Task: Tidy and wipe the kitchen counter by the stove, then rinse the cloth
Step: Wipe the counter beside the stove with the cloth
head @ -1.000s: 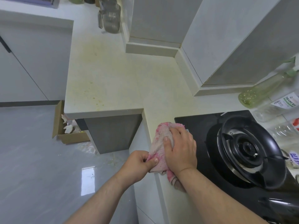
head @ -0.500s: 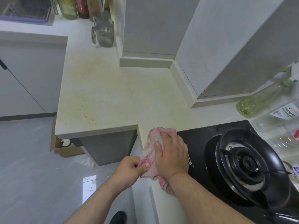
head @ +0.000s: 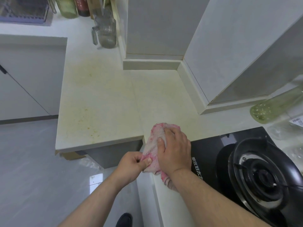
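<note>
Nearest, at six o'clock: a dark shoe tip (head: 123, 219) on the glossy grey floor (head: 32, 169). Just beyond, two bare forearms reaching in.

Left hand (head: 132, 163) at seven o'clock of the cloth, thumb and fingers (head: 147, 161) pinching its near-left corner just off the tabletop edge. Right hand (head: 174, 151) laid on top of the cloth, fingers (head: 168, 130) lightly bent and pressing down on it rather than wrapped round it.

Pink-and-white terry cloth (head: 153, 145) bunched at the front edge of the pale tabletop (head: 164, 99), just left of the black glass stove (head: 206, 148), one tail hanging over the edge under the right wrist.

Judged soft, light and limp, perhaps damp. No stiffness to push with, so likely to roll up or slip from under a palm unless spread and pressed flat. Best taken by a gathered fold or a corner, or kept under a wide palm. Hardly breakable; main hazard a loose tail dragging toward the burner (head: 262, 174) at three o'clock.

Farther out, at eleven o'clock of the hands, yellowish stains and specks (head: 88, 112) across the tabletop, seemingly not yet wiped. At two o'clock, a greenish bottle (head: 275, 108) by the wall, well apart from the cloth. At twelve, far back, a ribbed glass jug (head: 105, 32) beside the wall corner, with bottles (head: 68, 7) behind it, too cropped to identify.
</note>
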Demonstrator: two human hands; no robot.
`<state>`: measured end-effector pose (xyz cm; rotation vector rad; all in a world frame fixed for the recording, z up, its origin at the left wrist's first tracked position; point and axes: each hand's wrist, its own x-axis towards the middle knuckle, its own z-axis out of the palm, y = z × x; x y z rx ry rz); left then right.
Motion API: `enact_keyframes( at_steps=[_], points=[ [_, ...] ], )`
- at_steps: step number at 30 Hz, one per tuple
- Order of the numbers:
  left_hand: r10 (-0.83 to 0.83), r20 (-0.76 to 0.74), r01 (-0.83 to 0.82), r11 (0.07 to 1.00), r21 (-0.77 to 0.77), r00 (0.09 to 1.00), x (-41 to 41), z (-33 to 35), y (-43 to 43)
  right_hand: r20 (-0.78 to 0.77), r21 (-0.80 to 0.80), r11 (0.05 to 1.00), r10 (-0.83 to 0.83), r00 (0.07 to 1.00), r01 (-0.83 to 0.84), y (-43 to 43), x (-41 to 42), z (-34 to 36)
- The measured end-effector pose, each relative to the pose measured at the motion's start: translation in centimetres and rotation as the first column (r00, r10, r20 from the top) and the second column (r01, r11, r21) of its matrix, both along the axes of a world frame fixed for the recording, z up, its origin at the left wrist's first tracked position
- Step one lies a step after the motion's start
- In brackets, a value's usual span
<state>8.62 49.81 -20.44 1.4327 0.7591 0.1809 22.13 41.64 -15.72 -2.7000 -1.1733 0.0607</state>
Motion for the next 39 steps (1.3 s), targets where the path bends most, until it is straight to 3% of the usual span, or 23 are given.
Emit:
enact_keyframes(
  at_steps=[13, 31, 35, 39],
  points=[
    [0.113, -0.024, -0.115, 0.985, -0.128, 0.993, 1.4, 1.4, 2.3, -0.001, 0.016, 1.0, 0.023, 1.0, -0.023, 4.1, 1.7, -0.2],
    [0.16, -0.262, -0.18, 0.982, -0.051, 0.952, 3.4, 4.4, 2.9, -0.014, 0.084, 0.996, -0.016, 1.0, 0.017, 6.4, 3.0, 0.1],
    [0.056, -0.346, -0.061, 0.998, -0.003, 0.937, 2.6, 5.6, 3.5, -0.034, 0.079, 0.996, -0.033, 0.999, 0.035, 6.8, 3.6, 0.2],
    [-0.107, -0.507, 0.3, 0.9, 0.316, 0.855, 1.4, 8.8, 5.0, -0.041, 0.049, 0.998, -0.023, 0.999, 0.025, 7.0, 4.1, 0.2]
  ],
)
